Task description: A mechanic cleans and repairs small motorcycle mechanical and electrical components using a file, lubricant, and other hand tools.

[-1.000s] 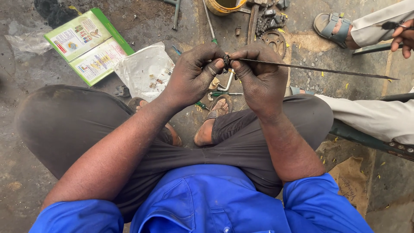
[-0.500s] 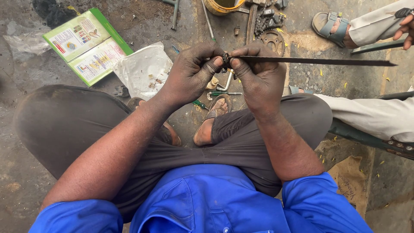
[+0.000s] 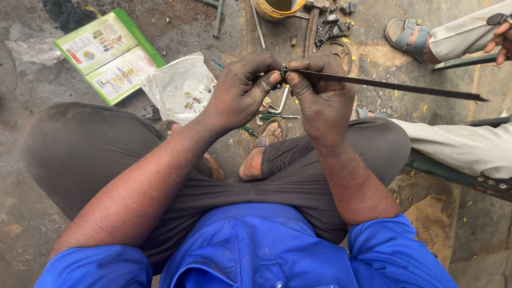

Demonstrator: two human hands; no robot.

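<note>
Grimy concrete floor (image 3: pixel 42 96), scattered with metal parts. Left hand (image 3: pixel 237 93) and right hand (image 3: pixel 320 98) meet above the knees, fingers pinching the near end of a long thin dark metal strip (image 3: pixel 394 86), which runs rightward from the hands. Green-edged printed booklet (image 3: pixel 109 53) left of the strip, crumpled clear plastic bag (image 3: pixel 178 88) between.

rod tip: the near end of the thin dark metal rod (image 3: pixel 384 84) is hidden between pinching fingertips (image 3: pixel 275 78)
yellow bucket (image 3: pixel 277 7): cut by far edge
seated person's hand (image 3: pixel 500 42): cut by right edge
</note>
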